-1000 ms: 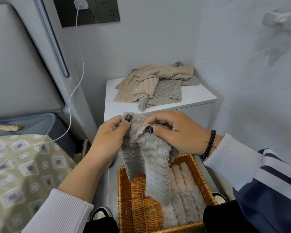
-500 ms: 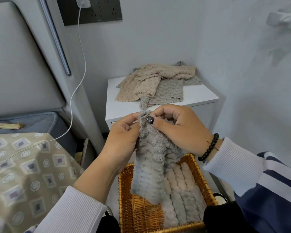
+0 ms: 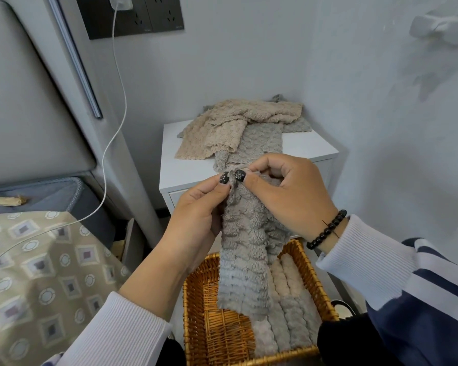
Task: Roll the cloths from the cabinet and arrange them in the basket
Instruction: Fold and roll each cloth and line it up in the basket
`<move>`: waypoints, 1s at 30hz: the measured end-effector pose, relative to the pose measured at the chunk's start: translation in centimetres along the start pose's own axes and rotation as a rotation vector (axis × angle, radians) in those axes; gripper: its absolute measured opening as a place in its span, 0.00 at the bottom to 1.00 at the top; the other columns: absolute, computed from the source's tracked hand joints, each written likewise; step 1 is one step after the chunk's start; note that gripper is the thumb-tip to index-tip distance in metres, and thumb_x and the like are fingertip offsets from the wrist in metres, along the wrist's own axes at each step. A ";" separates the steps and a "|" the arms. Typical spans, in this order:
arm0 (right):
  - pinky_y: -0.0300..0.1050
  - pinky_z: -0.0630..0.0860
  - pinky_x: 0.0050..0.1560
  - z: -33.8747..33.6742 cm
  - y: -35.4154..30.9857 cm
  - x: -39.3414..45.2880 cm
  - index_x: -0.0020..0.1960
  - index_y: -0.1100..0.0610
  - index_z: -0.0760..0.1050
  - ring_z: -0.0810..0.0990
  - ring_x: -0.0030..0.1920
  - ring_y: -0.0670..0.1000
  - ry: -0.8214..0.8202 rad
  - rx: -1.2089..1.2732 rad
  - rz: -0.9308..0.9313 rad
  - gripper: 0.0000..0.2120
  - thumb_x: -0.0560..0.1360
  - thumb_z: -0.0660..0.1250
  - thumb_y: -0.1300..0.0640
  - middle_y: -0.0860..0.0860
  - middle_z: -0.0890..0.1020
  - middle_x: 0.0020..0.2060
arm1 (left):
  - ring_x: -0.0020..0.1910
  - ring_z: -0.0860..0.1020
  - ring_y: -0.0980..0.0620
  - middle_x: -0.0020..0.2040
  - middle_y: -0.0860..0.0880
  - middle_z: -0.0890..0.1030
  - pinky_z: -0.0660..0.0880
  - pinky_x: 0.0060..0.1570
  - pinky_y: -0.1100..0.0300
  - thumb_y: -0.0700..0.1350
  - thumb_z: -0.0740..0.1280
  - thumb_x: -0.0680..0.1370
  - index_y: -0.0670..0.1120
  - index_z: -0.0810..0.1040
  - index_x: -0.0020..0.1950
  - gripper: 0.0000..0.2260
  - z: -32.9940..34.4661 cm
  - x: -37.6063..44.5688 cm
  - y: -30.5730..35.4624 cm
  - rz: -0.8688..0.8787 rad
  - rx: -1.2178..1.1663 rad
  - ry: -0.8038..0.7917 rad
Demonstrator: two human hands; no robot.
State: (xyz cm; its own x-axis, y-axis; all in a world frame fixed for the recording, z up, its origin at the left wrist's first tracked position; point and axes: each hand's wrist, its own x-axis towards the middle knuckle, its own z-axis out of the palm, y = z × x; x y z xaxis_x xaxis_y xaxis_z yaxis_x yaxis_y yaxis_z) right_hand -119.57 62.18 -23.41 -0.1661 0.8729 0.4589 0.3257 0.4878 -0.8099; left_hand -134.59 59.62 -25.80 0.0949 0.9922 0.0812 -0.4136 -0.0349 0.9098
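Head view: the left hand [image 3: 196, 215] and right hand [image 3: 288, 196] are now pinching the grey cloth [image 3: 246, 260] together at its top edge in mid-frame, its halves having closed into one narrow folded strip since a second ago. It is hanging over the basket [image 3: 196, 307] at lower centre, seemingly ready for rolling, while more cloths [image 3: 236, 125] are waiting on the cabinet [image 3: 185, 170] above.

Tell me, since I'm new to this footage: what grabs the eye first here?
Both hands, left hand and right hand, pinch the top of a gray cloth hanging over a wicker basket with rolled cloths along its right side. Behind, a heap of unrolled cloths lies on the white cabinet.
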 end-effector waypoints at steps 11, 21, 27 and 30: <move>0.29 0.64 0.26 -0.1 0.7 0.0 0.37 0.46 0.78 0.64 0.23 0.44 0.024 -0.061 0.008 0.06 0.73 0.71 0.52 0.45 0.77 0.25 | 0.46 0.84 0.53 0.48 0.45 0.86 0.80 0.43 0.63 0.46 0.67 0.74 0.44 0.86 0.50 0.11 0.0 0.0 0.0 0.001 0.030 0.023; 0.29 0.65 0.28 -0.8 1.0 0.5 0.37 0.52 0.78 0.68 0.25 0.42 -0.102 -0.022 0.070 0.09 0.73 0.71 0.50 0.50 0.78 0.25 | 0.50 0.84 0.46 0.51 0.40 0.85 0.81 0.49 0.58 0.43 0.69 0.73 0.43 0.84 0.54 0.11 -0.9 0.1 -0.1 0.041 0.134 0.071; 0.32 0.65 0.29 -1.9 1.8 0.8 0.35 0.57 0.78 0.69 0.25 0.43 -0.213 -0.154 0.039 0.16 0.77 0.66 0.48 0.44 0.73 0.22 | 0.51 0.83 0.46 0.52 0.41 0.85 0.80 0.54 0.55 0.43 0.67 0.75 0.42 0.83 0.55 0.11 -2.0 0.1 0.6 0.083 0.184 0.157; 0.31 0.66 0.31 -2.3 2.2 0.7 0.37 0.55 0.80 0.72 0.29 0.44 -0.215 -0.201 -0.003 0.12 0.76 0.68 0.50 0.46 0.78 0.28 | 0.49 0.84 0.50 0.49 0.45 0.86 0.80 0.49 0.60 0.42 0.66 0.76 0.44 0.83 0.53 0.08 -2.5 -0.1 0.9 0.132 0.248 0.169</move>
State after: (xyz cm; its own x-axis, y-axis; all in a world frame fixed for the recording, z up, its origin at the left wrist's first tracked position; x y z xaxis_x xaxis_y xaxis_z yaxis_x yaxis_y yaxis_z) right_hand -116.81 63.84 -24.07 -0.3535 0.8652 0.3555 0.4997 0.4959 -0.7102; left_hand -137.26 59.82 -26.04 -0.1050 0.9823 0.1552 -0.1770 -0.1720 0.9691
